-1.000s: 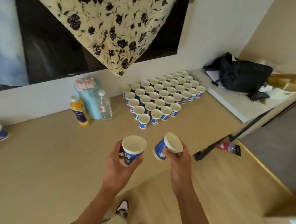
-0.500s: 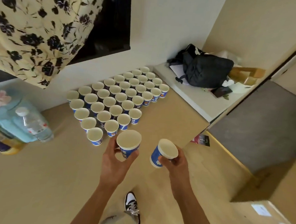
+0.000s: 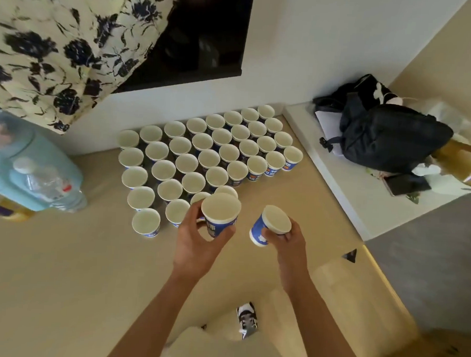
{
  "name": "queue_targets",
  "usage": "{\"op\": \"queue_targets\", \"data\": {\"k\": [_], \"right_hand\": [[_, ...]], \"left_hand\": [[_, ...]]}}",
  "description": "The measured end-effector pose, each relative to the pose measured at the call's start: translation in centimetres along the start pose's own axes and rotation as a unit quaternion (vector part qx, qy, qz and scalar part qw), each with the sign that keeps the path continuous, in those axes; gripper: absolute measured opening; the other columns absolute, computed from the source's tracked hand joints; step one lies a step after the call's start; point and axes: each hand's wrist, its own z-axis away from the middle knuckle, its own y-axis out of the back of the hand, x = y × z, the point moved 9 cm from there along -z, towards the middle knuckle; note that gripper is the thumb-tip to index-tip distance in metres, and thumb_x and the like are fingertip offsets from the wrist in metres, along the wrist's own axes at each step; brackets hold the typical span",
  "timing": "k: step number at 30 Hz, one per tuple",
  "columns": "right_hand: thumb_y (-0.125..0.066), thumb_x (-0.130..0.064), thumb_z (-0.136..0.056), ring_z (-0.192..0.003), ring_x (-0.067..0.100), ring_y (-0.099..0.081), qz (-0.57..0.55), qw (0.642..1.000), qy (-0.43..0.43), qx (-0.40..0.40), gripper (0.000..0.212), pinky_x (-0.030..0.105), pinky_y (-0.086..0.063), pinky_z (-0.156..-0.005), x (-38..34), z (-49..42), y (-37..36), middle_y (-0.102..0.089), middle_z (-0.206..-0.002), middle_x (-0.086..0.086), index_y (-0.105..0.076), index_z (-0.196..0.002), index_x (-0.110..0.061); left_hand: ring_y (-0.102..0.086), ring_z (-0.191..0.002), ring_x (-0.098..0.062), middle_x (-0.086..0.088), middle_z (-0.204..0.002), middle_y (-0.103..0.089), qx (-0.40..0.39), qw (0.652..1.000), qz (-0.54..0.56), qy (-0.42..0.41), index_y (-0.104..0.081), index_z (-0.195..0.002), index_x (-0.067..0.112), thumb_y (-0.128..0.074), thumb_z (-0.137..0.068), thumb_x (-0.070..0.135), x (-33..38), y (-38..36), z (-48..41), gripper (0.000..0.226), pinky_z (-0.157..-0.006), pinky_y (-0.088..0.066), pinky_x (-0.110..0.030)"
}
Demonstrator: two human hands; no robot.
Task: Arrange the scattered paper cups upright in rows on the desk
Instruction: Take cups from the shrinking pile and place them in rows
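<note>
Gripping upright cup [image 3: 220,215] in left hand [image 3: 198,247], at near edge of rows [image 3: 208,157]. Pinching tilted cup [image 3: 271,224] in right hand [image 3: 288,249], seemingly above bench [image 3: 60,264].

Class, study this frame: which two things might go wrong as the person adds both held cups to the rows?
1. The left hand holds one cup just over the front standing cups, which are tightly packed; lowering it carelessly might topple neighbours.
2. The right hand holds the other cup tilted, near the rim; it might slip or land sideways.

Blue-white paper cups [image 3: 208,158] upright in rows, centre frame; just below, held left cup [image 3: 220,217] upright, right cup [image 3: 271,226] tilted.
</note>
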Motion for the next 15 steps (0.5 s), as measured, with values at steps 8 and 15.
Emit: {"op": "queue_targets", "data": {"k": [8, 15], "right_hand": [[-0.083, -0.016, -0.064, -0.108, 0.018, -0.068, 0.053, 0.992, -0.011, -0.118, 0.066, 0.021, -0.053, -0.080, 1.8, -10.0, -2.3, -0.069, -0.123, 0.007, -0.058, -0.125, -0.017], [-0.084, -0.014, -0.065, -0.101, 0.012, -0.063, 0.130, 0.969, 0.004, -0.211, 0.049, 0.019, -0.050, -0.079, 2.6, -15.7, -3.8, -0.069, -0.109, -0.001, -0.062, -0.107, -0.027]], "left_hand": [[-0.066, -0.103, -0.004, 0.020, -0.112, -0.068, 0.134, 0.991, -0.014, 0.024, -0.058, -0.124, 0.029, -0.086, -0.069, 0.037, 0.7, -1.7, -0.2, 0.062, -0.085, -0.053, -0.017], [-0.067, -0.105, -0.009, 0.016, -0.111, -0.069, 0.217, 0.975, -0.018, 0.044, -0.061, -0.123, 0.022, -0.085, -0.070, 0.032, 0.9, -5.1, 0.0, 0.059, -0.088, -0.056, -0.025]]}}
